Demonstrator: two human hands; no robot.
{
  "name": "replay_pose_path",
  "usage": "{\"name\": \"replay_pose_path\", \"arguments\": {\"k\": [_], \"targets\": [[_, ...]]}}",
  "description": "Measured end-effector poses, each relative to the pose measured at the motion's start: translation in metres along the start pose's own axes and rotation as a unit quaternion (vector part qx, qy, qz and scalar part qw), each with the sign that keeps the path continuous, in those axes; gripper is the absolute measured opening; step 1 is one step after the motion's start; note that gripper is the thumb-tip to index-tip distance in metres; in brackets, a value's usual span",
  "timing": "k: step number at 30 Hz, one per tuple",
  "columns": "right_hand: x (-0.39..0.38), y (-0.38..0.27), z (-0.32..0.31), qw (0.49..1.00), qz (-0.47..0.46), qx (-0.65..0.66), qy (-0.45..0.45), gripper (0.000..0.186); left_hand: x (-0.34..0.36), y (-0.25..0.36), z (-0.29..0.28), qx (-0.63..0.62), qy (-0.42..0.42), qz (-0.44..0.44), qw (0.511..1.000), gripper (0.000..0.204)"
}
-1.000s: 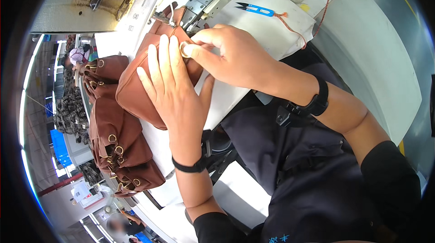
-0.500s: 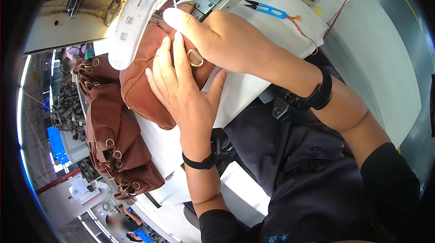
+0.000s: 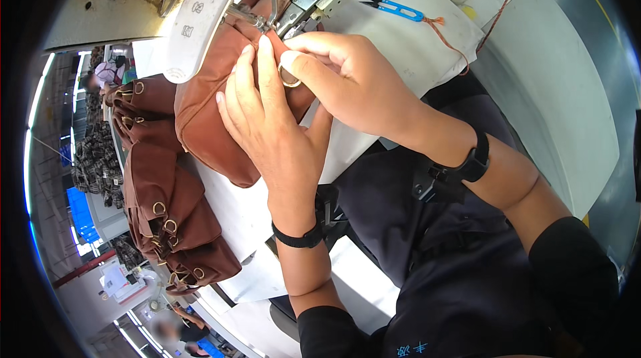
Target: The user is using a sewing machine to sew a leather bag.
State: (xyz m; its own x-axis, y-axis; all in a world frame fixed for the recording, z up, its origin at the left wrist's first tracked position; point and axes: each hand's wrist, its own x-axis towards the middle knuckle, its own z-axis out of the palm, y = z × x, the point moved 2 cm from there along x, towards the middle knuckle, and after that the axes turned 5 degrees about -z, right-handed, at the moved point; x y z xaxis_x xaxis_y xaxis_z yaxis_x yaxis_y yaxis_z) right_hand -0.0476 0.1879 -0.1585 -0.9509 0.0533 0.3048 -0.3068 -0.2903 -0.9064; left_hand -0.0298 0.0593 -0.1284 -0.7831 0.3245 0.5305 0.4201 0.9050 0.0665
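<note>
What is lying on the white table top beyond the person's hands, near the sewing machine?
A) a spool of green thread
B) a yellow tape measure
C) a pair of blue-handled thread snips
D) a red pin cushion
C: small thread snips with a blue handle lie on the white table, beyond the right hand, with an orange thread trailing from them.

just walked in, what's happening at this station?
A person is working a brown leather bag piece at a sewing machine. The left hand presses the leather flat while the right hand pinches a metal ring just before the needle. A stack of similar brown pieces lies to the left; blue thread snips rest behind.
</note>
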Motion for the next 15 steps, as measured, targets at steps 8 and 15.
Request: {"name": "replay_pose_path", "arguments": {"k": [8,15], "targets": [[0.002,-0.009,-0.005,0.999,0.011,0.034,-0.016,0.026,0.004,0.005,-0.006,-0.037,-0.035,-0.034,0.998,0.092],[0.006,-0.005,-0.012,0.999,0.028,0.027,-0.017,0.028,0.006,0.008,-0.006,-0.055,-0.042,-0.05,0.996,0.092]]}}
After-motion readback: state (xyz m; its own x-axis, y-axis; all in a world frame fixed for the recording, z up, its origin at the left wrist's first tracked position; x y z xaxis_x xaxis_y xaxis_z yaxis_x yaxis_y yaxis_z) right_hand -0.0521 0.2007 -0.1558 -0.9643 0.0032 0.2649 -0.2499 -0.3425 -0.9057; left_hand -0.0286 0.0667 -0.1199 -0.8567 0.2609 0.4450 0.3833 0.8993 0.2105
